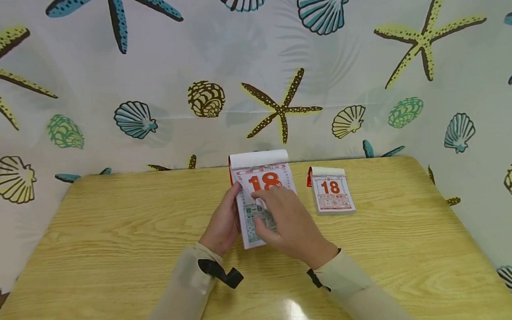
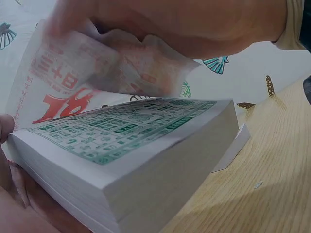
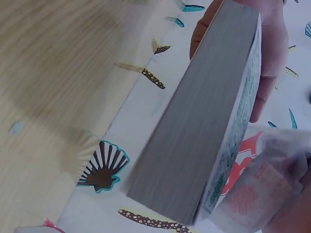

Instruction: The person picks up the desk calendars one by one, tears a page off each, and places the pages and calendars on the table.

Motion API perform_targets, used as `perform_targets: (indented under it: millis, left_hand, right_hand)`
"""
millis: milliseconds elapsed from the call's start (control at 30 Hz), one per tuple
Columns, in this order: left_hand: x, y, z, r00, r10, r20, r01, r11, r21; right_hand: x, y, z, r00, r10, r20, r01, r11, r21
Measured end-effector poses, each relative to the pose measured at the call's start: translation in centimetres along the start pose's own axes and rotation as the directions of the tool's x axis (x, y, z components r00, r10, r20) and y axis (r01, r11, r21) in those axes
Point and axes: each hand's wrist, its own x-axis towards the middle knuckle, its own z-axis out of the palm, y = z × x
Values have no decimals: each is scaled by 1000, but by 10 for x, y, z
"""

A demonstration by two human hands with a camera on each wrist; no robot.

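Note:
A thick tear-off calendar (image 1: 251, 229) with a white top binding and a large red 18 is tilted up off the table. My left hand (image 1: 222, 224) grips its left side, thumb along the front edge and fingers beneath the block. Over its front, my right hand (image 1: 289, 223) pinches the thin top page (image 2: 53, 107), which is crumpled and lifted at its lower part. Green print shows on the sheet under that page in the left wrist view. The right wrist view shows the block's pale side edge (image 3: 199, 107) and the left hand's fingers (image 3: 273, 48) behind it.
A smaller tear-off calendar (image 1: 333, 194), also showing a red 18, lies on the wooden table (image 1: 122, 253) to the right. Behind the table hangs a white cloth (image 1: 227, 45) printed with shells and starfish.

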Motion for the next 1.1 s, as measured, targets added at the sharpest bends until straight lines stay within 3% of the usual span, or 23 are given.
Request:
perform_targets:
  millis: [200,433,567,733,800,900,1100]
  left_hand:
    - [1,-3,1,1000,2,-10,-2,1000,-4]
    - [0,-3,2,999,-2,-34,1,1000,-18]
    - [0,-3,3,999,-9,-40,9,1000,0]
    - [1,-4,4,1000,0,-16,0,1000,23]
    - [1,-4,4,1000,6,-12,-6,999,36]
    - [-2,-2,4,1000,27,0,-26,998,57]
    - [-4,0,6,1000,13,-13,-12,994,108]
  right_hand:
    - [3,-3,-14,995,-59,-75,46,986,-159]
    - [-6,-19,-31,990,-138,-13,132,967,-216]
    - [-6,-26,-33,997,-64,38,70,982,-176]
    - [9,-35,-38,987,147,71,-140,986,-94]
    - [19,-41,-40,966,244,89,-237,968,-85]
    - [36,-49,-38,917,361,170,-333,927,-170]
    - [64,-45,-30,789,502,354,-386,853,-351]
